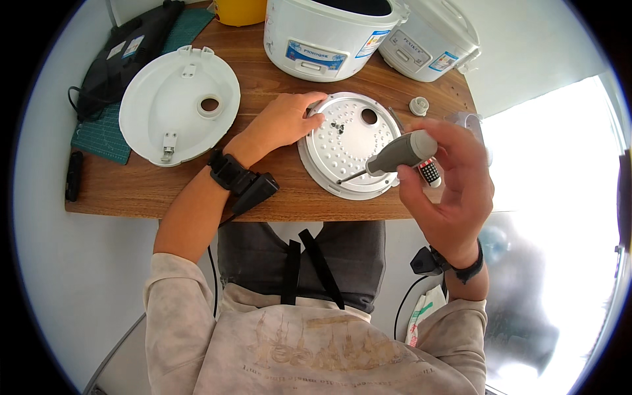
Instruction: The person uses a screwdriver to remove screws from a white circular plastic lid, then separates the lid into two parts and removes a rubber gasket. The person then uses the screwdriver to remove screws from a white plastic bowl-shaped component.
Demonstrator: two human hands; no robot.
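Right fingers (416, 189) grip one grey screwdriver (399, 153); left fingers (308, 99) hold one metal disc (353, 141); two cookers (316, 41) stand behind.

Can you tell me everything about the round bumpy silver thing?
The round bumpy plate is silvery and looks like metal, with many small bumps, a raised ring and a wider outer rim. A round hole sits toward its far right, and small dark bits, too tiny to name, lie toward its far left. It lies flat on the wooden table. The left hand touches its left edge, and the screwdriver points down at its near edge, seemingly touching.
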